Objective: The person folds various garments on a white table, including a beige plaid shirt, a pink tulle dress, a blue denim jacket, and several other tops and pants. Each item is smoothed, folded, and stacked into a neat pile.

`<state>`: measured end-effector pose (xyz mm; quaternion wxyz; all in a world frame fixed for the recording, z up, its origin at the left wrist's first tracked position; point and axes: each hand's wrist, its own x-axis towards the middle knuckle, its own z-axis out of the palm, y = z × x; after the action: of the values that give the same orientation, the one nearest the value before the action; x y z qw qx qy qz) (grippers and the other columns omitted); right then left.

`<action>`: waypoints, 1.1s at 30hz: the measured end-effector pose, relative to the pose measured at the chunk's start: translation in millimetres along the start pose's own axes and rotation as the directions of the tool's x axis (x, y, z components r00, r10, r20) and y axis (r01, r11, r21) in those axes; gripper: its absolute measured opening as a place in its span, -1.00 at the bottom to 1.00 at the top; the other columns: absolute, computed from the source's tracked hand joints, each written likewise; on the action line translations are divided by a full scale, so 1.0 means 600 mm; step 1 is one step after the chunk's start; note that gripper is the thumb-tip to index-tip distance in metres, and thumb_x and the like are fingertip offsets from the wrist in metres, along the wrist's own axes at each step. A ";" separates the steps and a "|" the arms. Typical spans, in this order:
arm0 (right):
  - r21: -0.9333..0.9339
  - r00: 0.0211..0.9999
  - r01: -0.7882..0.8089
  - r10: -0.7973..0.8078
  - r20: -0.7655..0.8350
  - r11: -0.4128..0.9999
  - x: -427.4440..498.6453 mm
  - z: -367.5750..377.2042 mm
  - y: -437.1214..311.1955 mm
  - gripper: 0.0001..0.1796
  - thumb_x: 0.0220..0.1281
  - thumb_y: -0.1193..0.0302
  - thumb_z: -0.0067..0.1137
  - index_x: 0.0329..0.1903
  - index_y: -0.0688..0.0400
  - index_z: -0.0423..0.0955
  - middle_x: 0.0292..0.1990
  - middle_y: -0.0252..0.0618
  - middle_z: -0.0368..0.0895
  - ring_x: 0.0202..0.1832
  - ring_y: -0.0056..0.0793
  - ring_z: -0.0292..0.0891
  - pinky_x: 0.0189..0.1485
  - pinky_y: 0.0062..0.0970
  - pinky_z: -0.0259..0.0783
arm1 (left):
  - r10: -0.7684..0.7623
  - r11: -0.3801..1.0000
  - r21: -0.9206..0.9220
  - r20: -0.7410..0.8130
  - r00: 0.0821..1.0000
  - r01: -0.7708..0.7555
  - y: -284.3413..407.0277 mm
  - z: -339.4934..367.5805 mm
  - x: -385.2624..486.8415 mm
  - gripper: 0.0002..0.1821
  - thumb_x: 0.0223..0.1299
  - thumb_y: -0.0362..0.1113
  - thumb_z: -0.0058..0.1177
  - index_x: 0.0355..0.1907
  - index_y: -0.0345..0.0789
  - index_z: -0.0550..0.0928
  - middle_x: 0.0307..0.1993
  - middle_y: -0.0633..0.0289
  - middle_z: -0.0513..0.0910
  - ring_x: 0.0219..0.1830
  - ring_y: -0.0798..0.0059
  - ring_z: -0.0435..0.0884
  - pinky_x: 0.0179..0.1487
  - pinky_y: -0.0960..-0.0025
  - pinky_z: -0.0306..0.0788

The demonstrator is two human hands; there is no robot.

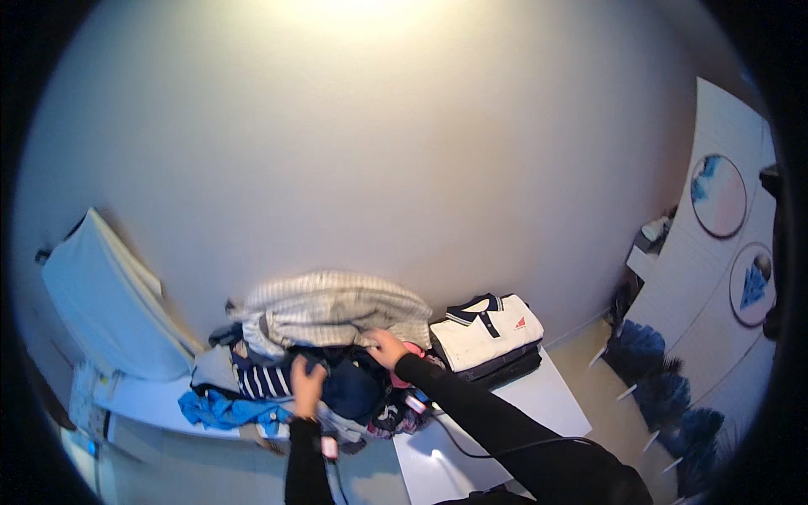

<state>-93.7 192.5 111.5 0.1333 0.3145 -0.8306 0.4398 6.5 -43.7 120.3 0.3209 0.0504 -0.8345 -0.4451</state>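
A heap of crumpled clothes lies before me on a white table (549, 391). On top, a pale grey-and-white striped garment (341, 309) is spread out, its upper edge blurred. My right hand (388, 349) is at its lower edge, the fingertips pinched on the cloth. Lower and to the left, my left hand (307, 385) is over the heap with thumb and fingers apart, beside a navy-and-white striped garment (265, 380) and a dark navy garment (353, 388). A blue garment (230, 409) hangs at the heap's front left.
Right of the heap sits a folded white polo shirt (486, 334) on folded dark clothes (505, 372). A pale cloth (113, 303) drapes over something upright at the left. Behind the table rises a plain wall (391, 158). Cables run from devices near both wrists.
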 end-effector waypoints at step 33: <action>-0.439 0.757 -0.572 0.652 0.042 0.693 -0.602 -0.298 0.230 -0.52 0.02 0.32 0.21 0.09 -0.09 0.45 -0.02 -0.22 0.46 0.08 -0.13 0.35 0.10 -0.20 0.31 | -0.530 0.581 0.074 0.790 0.307 0.811 0.173 0.414 -0.420 -0.88 0.07 -0.50 0.14 -0.36 -0.39 0.49 -0.50 0.24 0.51 -0.54 0.39 0.58 -0.42 0.26 0.61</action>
<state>84.9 541.7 -54.4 -0.0420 0.0254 -0.9678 0.2467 82.4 288.2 -21.9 -0.2670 0.1571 -0.6921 -0.6520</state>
